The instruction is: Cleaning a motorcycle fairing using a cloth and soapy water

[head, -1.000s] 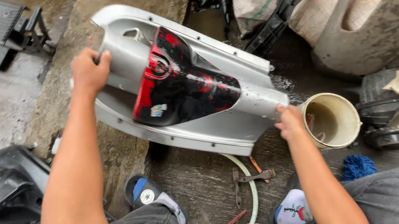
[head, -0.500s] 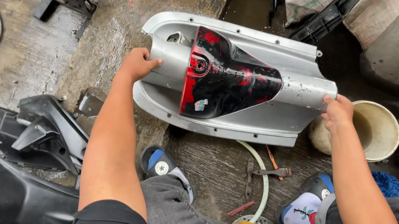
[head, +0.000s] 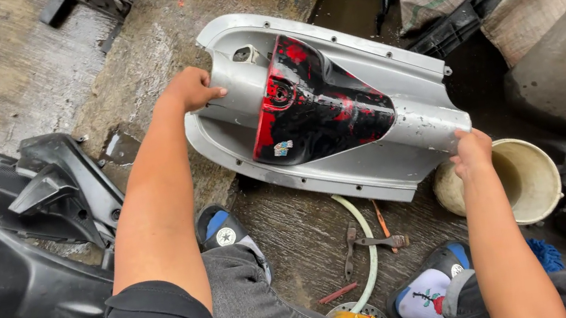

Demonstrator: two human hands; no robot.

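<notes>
The left hand (head: 191, 88) grips the ten o'clock end of the silver-grey plastic scooter body panel with its red-and-black painted centre (head: 325, 110), held over the wet concrete floor (head: 295, 233), while the right hand (head: 472, 150) clasps its four o'clock end beside a cream plastic bucket (head: 531, 179).

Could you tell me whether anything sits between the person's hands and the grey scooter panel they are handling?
Nothing visible does. The left hand grips the grey scooter panel at its upper end, and the right hand holds its lower tip directly, just above the cream bucket.
</notes>
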